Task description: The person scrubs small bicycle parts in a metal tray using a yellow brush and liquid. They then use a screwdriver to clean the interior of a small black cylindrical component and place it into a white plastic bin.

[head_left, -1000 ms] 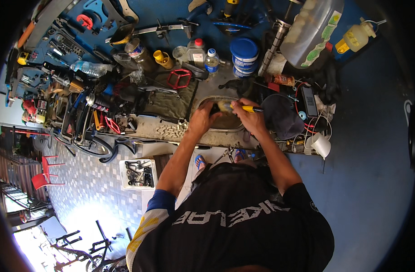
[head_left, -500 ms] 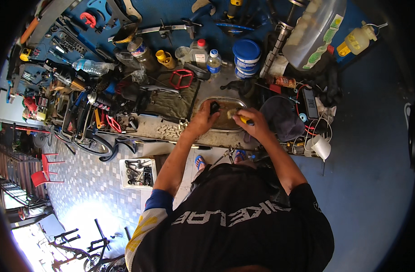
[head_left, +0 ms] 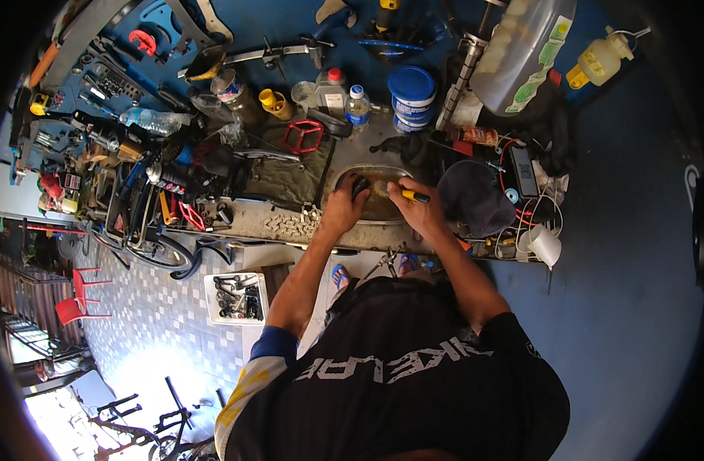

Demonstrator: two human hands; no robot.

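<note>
Two hands work over one tray (head_left: 386,222) on the counter (head_left: 240,213). The left hand (head_left: 342,209) is curled round one black part (head_left: 359,186), above the tray's left side; which way that part's long axis runs is too small to tell. The right hand (head_left: 419,206) grips one brush (head_left: 415,196) by its yellow handle, over the tray's right side. The brush lies nearly crosswise, head pointing left at the part, handle end right and slightly toward the person. Beyond stand one blue-lidded tub (head_left: 412,92) and, left of it, one blue-capped bottle (head_left: 357,107).
</note>
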